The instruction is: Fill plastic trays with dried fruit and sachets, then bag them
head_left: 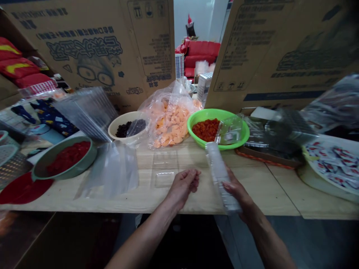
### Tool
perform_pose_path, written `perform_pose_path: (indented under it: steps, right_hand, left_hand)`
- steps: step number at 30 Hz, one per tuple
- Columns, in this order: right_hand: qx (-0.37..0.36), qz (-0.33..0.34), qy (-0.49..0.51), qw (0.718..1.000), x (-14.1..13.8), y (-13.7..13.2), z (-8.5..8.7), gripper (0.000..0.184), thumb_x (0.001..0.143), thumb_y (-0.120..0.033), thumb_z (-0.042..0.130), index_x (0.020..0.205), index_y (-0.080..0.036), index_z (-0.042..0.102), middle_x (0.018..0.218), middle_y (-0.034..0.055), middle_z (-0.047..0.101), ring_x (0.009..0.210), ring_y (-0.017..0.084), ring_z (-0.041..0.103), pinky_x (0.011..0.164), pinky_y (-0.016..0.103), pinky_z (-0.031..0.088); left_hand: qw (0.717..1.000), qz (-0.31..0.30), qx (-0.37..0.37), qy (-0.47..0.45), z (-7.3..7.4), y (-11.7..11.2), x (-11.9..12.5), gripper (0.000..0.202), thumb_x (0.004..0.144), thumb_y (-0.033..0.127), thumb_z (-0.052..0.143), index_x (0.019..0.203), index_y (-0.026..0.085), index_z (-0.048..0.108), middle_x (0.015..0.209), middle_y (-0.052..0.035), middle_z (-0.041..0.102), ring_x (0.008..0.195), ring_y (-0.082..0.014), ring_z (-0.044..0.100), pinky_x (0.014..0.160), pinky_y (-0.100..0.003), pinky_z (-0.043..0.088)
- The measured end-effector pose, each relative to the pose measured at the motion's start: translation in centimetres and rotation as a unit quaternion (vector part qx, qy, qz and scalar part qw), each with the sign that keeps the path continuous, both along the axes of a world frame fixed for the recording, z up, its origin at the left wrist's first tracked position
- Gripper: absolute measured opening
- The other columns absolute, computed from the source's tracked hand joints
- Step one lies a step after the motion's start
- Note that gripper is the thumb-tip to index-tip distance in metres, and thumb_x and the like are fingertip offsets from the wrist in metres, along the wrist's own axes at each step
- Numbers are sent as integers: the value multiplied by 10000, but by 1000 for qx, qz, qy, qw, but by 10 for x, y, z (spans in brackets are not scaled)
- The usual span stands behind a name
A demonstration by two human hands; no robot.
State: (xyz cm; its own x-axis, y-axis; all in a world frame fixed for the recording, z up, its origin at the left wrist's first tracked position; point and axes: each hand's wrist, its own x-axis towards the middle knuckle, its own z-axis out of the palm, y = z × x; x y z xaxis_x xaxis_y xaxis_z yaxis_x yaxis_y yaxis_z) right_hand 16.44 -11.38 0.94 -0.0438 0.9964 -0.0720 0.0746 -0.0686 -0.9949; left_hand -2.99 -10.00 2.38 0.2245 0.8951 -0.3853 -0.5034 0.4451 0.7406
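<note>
My right hand (pixel 238 192) is closed around a slim stack of clear plastic trays (pixel 220 173), held tilted above the table and slightly blurred. To its left, my left hand (pixel 183 186) has its fingers curled together; whether anything is between them I cannot make out. Beside that hand an open clear plastic box (pixel 165 175) lies flat on the table. Just beyond the stack, a bright green bowl (pixel 190 136) holds orange-red pieces (pixel 206 129), with a clear plastic container (pixel 231 130) resting in it.
Clear plastic bags (pixel 112 173) lie at the left, near a green bowl (pixel 66 168) of red pieces. Behind are a cream bowl (pixel 112 129) of dark pieces and a bag of orange pieces (pixel 171 123). A tub of small packets (pixel 333 160) stands right. Cardboard boxes (pixel 112 18) wall the back.
</note>
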Motion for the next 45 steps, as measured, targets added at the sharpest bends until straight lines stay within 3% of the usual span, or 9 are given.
perform_pose_path:
  steps: [4, 13, 18, 22, 27, 30, 33, 35, 45]
  right_hand:
    - [-31, 9, 61, 998, -24, -12, 13, 816, 728, -563, 665, 1478, -290, 491, 1529, 46, 488, 1460, 349, 349, 1217, 543, 236]
    - [-23, 37, 97, 994, -36, -25, 19, 683, 841, -511, 551, 1479, -277, 491, 1474, 34, 547, 1488, 299, 312, 1225, 487, 258]
    - [-35, 18, 37, 999, -26, -7, -5, 920, 696, -584, 662, 1518, -244, 432, 1533, 78, 478, 1466, 358, 337, 1189, 531, 301]
    - [-61, -39, 24, 997, 3, -8, -4, 883, 769, -592, 595, 1559, -280, 353, 1595, 44, 388, 1453, 354, 367, 1163, 549, 337]
    - [-51, -79, 25, 995, 27, -19, 14, 823, 812, -558, 572, 1560, -293, 351, 1609, 17, 366, 1468, 346, 341, 1205, 529, 275]
    - [-21, -32, -34, 999, 23, -19, 13, 865, 777, -558, 615, 1559, -301, 349, 1630, 14, 326, 1489, 342, 292, 1219, 512, 246]
    - [8, 20, -42, 999, 12, -19, 1, 860, 781, -581, 614, 1553, -302, 359, 1597, 41, 390, 1450, 347, 359, 1193, 511, 298]
    - [12, 42, -12, 999, 8, -21, -7, 808, 815, -582, 572, 1545, -296, 375, 1540, 50, 471, 1407, 334, 424, 1181, 498, 324]
    - [-16, 16, 29, 999, 15, -25, -14, 841, 790, -575, 592, 1547, -274, 383, 1543, 46, 472, 1395, 350, 451, 1171, 495, 353]
  left_hand:
    - [992, -5, 4, -127, 16, -6, 19, 423, 585, 391, 942, 771, 91, 709, 675, -12, 619, 602, -74, 544, 591, -198, 422]
    - [984, 24, -30, -175, 8, -5, 25, 435, 491, 318, 983, 712, 103, 676, 600, 30, 537, 561, -51, 452, 549, -182, 346]
    - [997, 17, 51, -48, 10, -5, 23, 448, 633, 474, 886, 697, 126, 613, 582, 48, 462, 543, -56, 358, 534, -215, 258]
    - [993, 27, 44, 103, -10, 4, 4, 464, 696, 538, 790, 624, 174, 511, 542, 75, 366, 509, -70, 282, 513, -239, 211]
    - [933, 127, 105, 321, -15, 8, -15, 247, 694, 335, 822, 774, 172, 656, 667, 43, 506, 626, -102, 416, 605, -230, 313]
    - [964, 86, 129, 214, 3, -2, -2, 361, 686, 355, 854, 965, 168, 722, 776, 8, 608, 674, -106, 488, 649, -237, 370]
    - [998, -29, 50, -28, 19, -12, 23, 411, 631, 419, 899, 869, 123, 741, 731, -24, 649, 647, -121, 560, 632, -254, 414]
    - [992, -29, -5, -120, 21, -15, 37, 426, 551, 377, 951, 795, 105, 733, 679, -22, 647, 603, -115, 572, 606, -249, 426]
    - [987, -38, -35, -155, 18, -12, 58, 459, 516, 367, 972, 751, 93, 689, 591, 17, 558, 503, -46, 449, 496, -198, 296]
